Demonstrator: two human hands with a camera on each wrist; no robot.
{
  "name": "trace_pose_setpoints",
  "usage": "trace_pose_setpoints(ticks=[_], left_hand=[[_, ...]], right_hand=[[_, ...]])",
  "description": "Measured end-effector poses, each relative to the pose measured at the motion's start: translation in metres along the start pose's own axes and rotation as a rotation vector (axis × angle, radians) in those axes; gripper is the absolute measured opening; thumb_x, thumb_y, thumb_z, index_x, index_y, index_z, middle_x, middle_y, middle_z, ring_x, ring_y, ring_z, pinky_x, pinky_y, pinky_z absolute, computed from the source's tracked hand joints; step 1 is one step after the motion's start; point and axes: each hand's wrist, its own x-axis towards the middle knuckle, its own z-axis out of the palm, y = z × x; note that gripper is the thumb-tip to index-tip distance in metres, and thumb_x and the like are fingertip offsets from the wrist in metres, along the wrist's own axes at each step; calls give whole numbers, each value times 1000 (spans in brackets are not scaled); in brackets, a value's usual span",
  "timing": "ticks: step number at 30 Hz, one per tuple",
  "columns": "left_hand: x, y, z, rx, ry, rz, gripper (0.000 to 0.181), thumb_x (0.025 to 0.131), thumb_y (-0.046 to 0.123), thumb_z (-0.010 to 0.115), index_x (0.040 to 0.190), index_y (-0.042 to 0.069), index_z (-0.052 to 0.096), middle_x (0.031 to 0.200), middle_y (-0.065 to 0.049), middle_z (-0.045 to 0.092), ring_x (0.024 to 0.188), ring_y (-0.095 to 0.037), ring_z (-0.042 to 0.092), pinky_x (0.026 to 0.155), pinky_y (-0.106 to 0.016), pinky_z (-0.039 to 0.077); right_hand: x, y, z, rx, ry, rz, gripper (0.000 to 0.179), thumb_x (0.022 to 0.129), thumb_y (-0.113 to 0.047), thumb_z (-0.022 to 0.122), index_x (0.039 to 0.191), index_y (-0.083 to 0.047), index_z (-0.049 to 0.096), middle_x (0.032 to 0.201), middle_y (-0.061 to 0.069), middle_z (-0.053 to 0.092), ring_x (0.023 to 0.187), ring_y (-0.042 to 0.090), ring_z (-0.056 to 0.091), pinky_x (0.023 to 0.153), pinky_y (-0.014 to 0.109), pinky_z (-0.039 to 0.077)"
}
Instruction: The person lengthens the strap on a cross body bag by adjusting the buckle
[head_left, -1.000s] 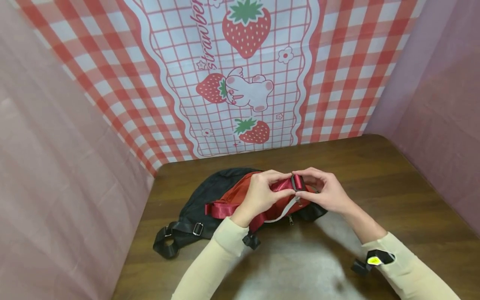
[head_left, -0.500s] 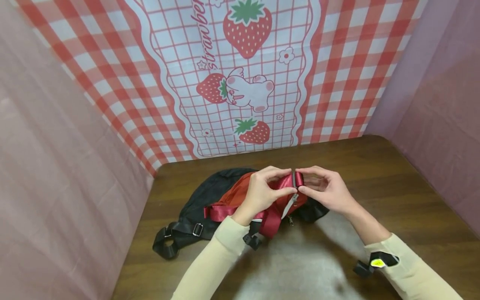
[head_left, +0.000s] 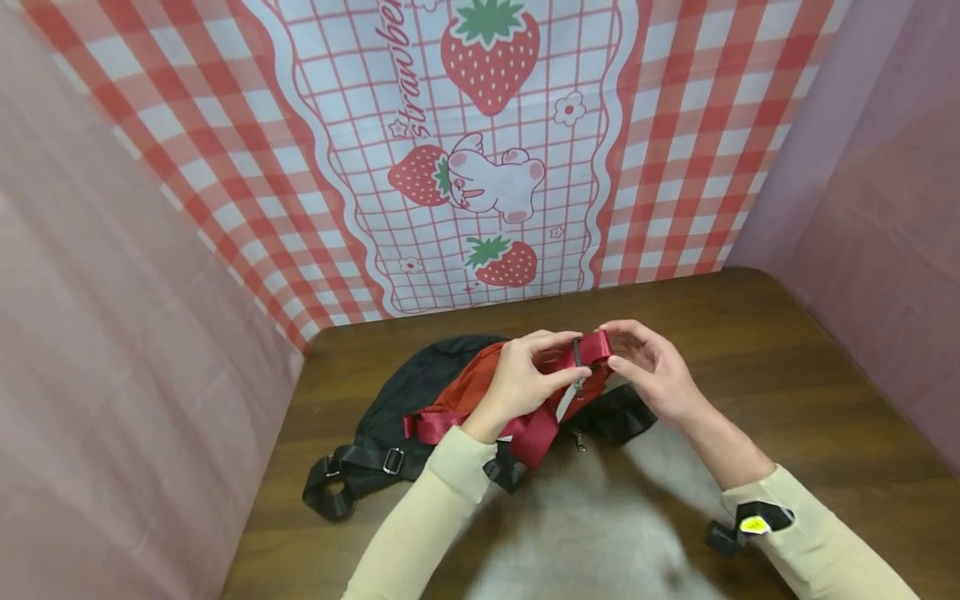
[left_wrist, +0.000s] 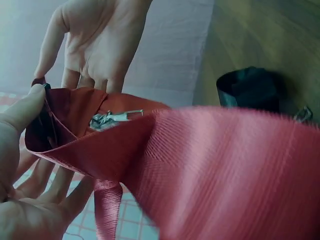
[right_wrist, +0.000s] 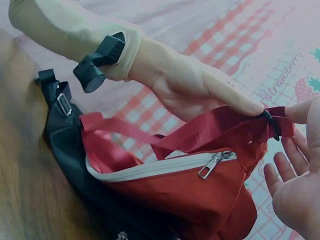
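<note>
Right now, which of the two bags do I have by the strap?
The red bag with the white zipper: your left hand and right hand hold its strap. The black bag lies on the table, unheld.

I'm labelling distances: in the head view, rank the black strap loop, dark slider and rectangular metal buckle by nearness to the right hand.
1. Dark slider, just left of the right hand.
2. Rectangular metal buckle, farther left, lower.
3. Black strap loop, leftmost.

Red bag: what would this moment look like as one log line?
left hand: pinches black buckle | right hand: holds red strap | red bag: overlaps black bag on table
</note>
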Motion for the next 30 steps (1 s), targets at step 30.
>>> trace_pose_setpoints(ticks=[30], left_hand=[[8, -1, -6, -23, 33, -24, 45, 91, 22, 87, 133, 14, 75, 116, -5, 74, 97, -11, 64, 76, -19, 56]], right_hand=[[24, -1, 9, 66, 252, -103, 38, 97, 15, 65, 134, 7, 64, 125, 1, 77, 117, 10, 71, 98, 20, 60]])
